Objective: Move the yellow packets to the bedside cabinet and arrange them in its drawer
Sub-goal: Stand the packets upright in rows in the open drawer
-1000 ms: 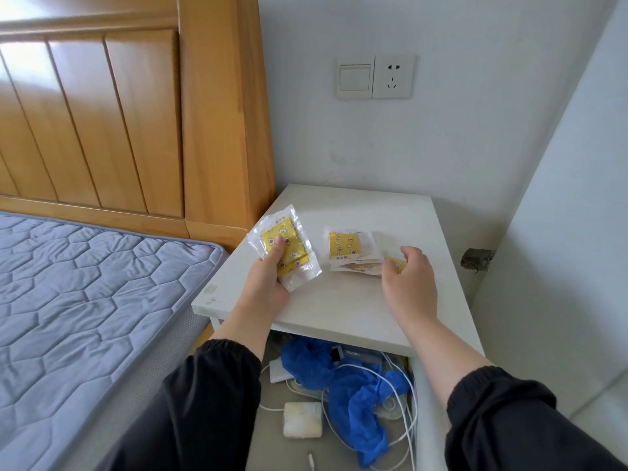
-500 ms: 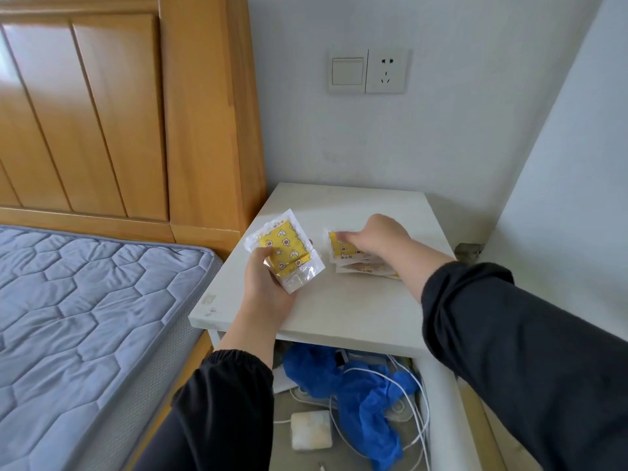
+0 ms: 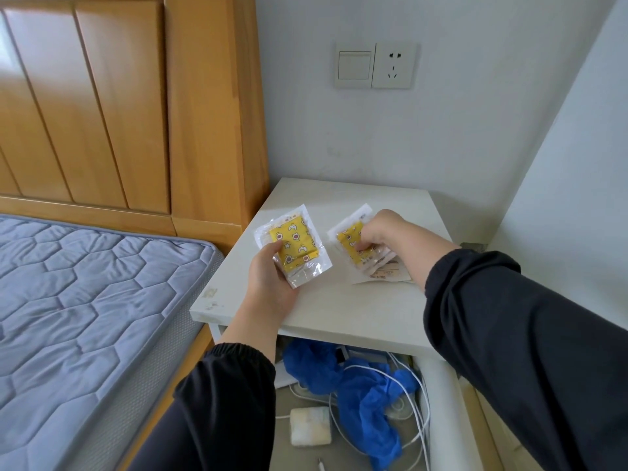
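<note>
My left hand (image 3: 272, 283) holds a small stack of yellow packets (image 3: 294, 246) in clear wrappers, lifted just above the white bedside cabinet top (image 3: 339, 311). My right hand (image 3: 380, 232) pinches the top yellow packet (image 3: 350, 241) of a second pile (image 3: 380, 271) that lies on the cabinet top, tilting it up at one end. The cabinet's drawer (image 3: 438, 385) stands pulled out below the top, in front of me.
The drawer holds a blue cloth (image 3: 360, 385), white cables (image 3: 407, 402) and a white charger block (image 3: 311, 431). A mattress (image 3: 85, 317) and wooden headboard (image 3: 136, 107) stand to the left. A switch and socket (image 3: 375, 65) sit on the wall behind.
My right hand has closed on the top packet of the pile and raised one end of it. My left hand keeps its stack in about the same place.
</note>
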Motion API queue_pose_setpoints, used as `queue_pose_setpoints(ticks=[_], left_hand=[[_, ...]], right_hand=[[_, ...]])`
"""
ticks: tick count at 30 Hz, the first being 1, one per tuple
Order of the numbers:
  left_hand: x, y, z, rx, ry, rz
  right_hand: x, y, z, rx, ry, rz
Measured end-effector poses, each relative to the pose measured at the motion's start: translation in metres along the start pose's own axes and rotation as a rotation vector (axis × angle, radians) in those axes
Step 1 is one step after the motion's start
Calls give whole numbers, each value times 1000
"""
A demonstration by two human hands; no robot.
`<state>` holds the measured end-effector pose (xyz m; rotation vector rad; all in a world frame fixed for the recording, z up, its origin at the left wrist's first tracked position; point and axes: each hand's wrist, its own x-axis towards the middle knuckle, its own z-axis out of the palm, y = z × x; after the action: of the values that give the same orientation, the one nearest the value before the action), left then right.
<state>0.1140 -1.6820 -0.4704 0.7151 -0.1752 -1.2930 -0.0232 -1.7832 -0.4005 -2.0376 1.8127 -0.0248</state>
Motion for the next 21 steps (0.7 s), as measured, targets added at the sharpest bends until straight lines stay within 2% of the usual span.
queue_pose_setpoints(ticks=[5,9,13,16,21], left_hand=[[-2,1,1,12,18,18],[-10,-2,7,99,37,50],[-23,-7,11,253,70,49],[-35,-7,7,352,47,44],[-81,-18,-13,443,-63,21]], right_hand=[[0,7,-3,339,99,3],[-8,21,-1,827,47,32],[-36,41,6,1157,3,70],[-63,60,8,1326,-27,67],[-113,84,31,1445,-78,26]])
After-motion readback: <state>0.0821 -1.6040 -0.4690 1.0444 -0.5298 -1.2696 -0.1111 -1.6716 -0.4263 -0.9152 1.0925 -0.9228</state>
